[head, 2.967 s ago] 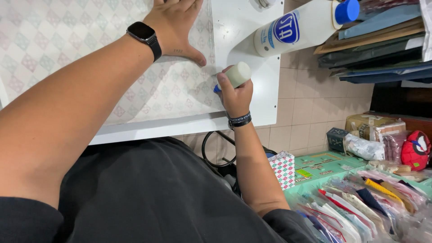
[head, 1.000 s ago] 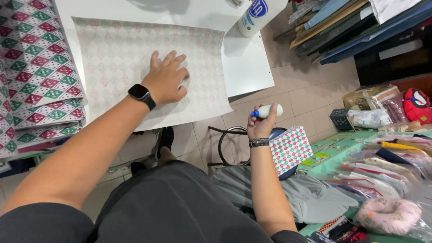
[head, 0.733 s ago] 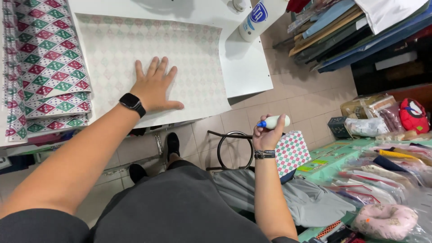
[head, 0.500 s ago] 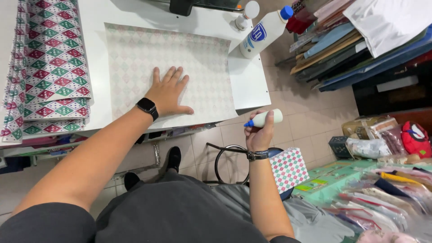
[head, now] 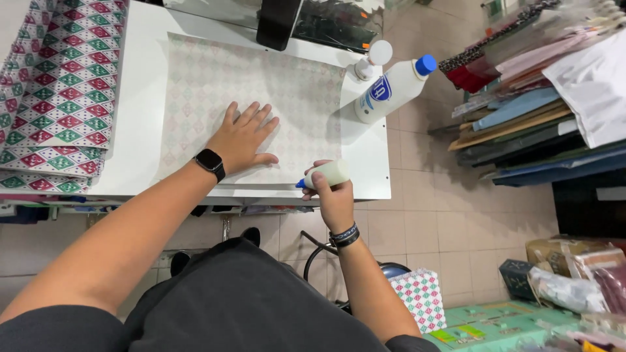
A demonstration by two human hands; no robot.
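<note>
My left hand (head: 242,135), with a black watch on its wrist, lies flat with fingers spread on a pale patterned paper sheet (head: 215,78) on the white table (head: 143,98). In my right hand (head: 331,195) I grip a small white glue bottle (head: 329,175); its blue tip touches the sheet's near right edge, close to the table's front edge.
A large white glue bottle with a blue cap (head: 391,88) and a small white bottle (head: 372,58) stand at the table's far right. Red-and-green patterned sheets (head: 59,85) are stacked on the left. Folded paper and fabric (head: 548,104) pile up at right; a patterned box (head: 420,296) sits on the tiled floor.
My right hand has brought the small glue bottle from beside the table up to the sheet's near edge. The left hand stays flat on the sheet.
</note>
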